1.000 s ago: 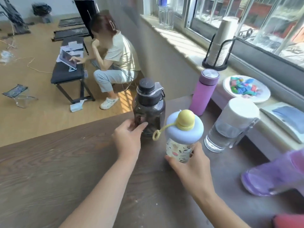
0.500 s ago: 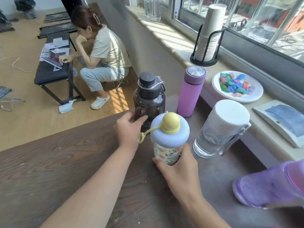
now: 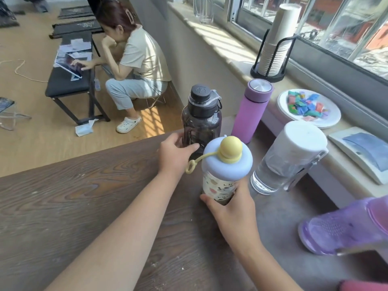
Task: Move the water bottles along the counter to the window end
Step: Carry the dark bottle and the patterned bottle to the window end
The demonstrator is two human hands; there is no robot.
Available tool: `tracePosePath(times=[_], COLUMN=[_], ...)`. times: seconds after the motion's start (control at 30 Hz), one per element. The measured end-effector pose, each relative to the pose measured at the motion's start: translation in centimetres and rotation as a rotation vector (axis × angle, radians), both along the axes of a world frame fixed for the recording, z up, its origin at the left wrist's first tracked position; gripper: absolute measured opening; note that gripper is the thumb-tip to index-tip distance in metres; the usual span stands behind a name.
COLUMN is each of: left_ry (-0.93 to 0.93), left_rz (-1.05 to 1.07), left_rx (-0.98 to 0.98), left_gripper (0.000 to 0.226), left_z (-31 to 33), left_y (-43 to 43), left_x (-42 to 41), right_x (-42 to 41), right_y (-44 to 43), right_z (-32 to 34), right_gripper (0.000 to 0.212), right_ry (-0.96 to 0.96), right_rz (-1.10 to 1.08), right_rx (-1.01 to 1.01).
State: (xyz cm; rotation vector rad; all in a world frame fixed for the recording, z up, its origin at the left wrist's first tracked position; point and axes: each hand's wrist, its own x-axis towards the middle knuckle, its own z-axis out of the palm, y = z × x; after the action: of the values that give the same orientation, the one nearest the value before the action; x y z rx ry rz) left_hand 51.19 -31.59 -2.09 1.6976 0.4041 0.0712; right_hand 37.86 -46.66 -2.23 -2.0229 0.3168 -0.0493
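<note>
Left hand and right hand, both gripping

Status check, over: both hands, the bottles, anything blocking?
Left hand on dark bottle. Right hand grips patterned bottle. Clear bottle and pink flask close ahead.

Bright daylight via window, striped shadows on sill, edges warped.
</note>
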Motion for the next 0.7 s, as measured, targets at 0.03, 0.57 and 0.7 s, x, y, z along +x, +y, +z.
tracePosePath(times=[0.03, 0.57, 0.7], left_ry=[0.014, 0.201, 0.240], left_rz=[-0.017, 0.096, 0.254], left_rx=[-0.023, 0.278, 0.280], left_gripper=[0.053, 0.017, 0.018], left_z=[0.3, 1.6, 1.7], left_y=[0.3, 19.6, 26.8], left_x=[-0.7, -22.2, -29.0], right_x=[-0.2, -7.9, -8.4], right_y=[-0.1, 12.7, 21.8], right_z=[0.0, 2.7, 3.1], right_gripper=[0.064, 0.017, 0.019], right_ry=[0.028, 0.242, 0.205], right_rz=[0.005, 0.196, 0.448], right_rx=[-0.008, -0.321, -0.365])
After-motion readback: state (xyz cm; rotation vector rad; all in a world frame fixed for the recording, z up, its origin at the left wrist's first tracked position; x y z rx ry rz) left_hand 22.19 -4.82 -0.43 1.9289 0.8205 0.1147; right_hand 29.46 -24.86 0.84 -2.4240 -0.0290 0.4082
